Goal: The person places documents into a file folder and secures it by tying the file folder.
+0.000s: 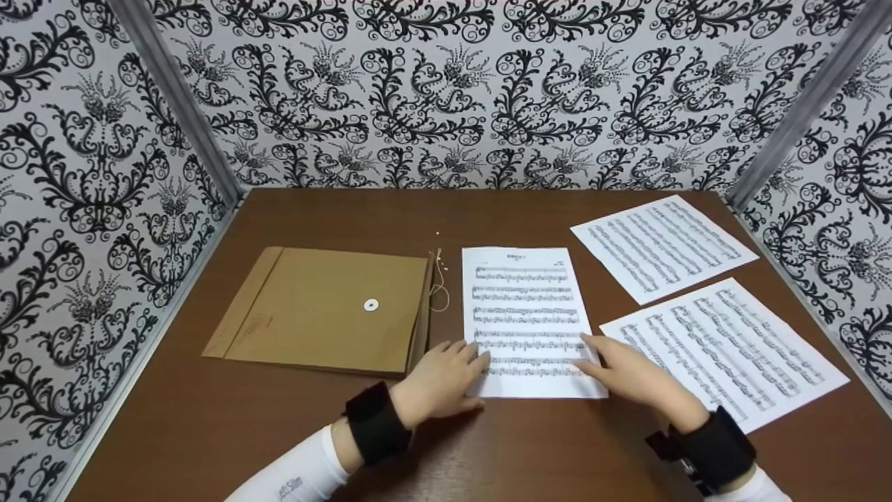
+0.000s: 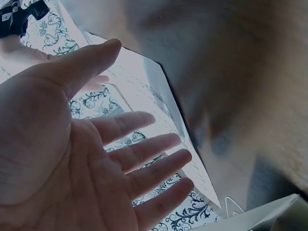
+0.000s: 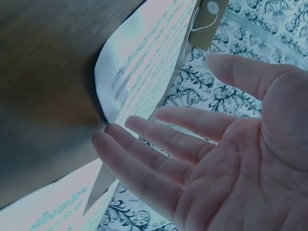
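A sheet of music [image 1: 524, 317] lies flat in the middle of the brown table [image 1: 209, 411]. My left hand [image 1: 446, 376] rests at its lower left edge with straight fingers [image 2: 144, 154]. At the sheet's lower right edge sits my right hand [image 1: 620, 373], its fingers [image 3: 144, 159] straight and touching the paper [image 3: 144, 67]. Neither hand holds anything. A brown envelope [image 1: 324, 310] with a white button clasp [image 1: 371, 305] and a loose string [image 1: 439, 282] lies just left of the sheet.
Two more music sheets lie on the right, one at the back [image 1: 662, 245] and one nearer [image 1: 725, 348]. Patterned walls [image 1: 446, 90] close the table in on three sides. Bare wood shows at the front and far left.
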`<state>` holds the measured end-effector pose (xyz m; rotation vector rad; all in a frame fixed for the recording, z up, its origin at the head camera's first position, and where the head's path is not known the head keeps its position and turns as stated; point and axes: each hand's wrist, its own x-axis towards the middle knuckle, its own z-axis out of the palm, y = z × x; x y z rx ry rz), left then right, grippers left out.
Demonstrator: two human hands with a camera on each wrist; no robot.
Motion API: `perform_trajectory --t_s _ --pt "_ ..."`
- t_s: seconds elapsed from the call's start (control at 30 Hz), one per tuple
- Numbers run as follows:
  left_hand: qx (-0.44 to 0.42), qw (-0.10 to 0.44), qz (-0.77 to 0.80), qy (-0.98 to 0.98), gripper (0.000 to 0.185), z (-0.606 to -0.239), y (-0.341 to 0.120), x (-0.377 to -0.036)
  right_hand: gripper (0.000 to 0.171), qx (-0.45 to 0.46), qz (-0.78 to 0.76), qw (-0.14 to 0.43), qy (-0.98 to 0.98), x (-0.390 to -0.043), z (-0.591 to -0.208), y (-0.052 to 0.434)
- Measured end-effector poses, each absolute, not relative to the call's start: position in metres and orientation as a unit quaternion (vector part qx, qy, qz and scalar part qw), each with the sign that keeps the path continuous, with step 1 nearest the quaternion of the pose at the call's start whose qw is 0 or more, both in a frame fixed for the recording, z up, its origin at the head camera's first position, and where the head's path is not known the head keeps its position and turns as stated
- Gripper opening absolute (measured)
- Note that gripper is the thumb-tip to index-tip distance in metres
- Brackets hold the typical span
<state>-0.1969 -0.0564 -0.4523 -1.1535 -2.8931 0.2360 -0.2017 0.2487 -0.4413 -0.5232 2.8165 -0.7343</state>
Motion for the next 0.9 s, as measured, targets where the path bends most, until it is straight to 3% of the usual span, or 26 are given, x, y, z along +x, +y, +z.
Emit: perform_trajectory --t_s 0.33,0.9 --pt "-0.350 0.002 0.073 -0.934 0.069 -0.460 -0.052 -0.208 0.065 -0.152 -0.259 0.101 0.948 -0.225 -0.443 0.254" --pt "-0.336 -0.007 0.060 -0.940 0.068 -0.464 -0.047 -0.210 0.067 -0.113 -0.328 0.115 0.931 -0.234 -0.446 0.256"
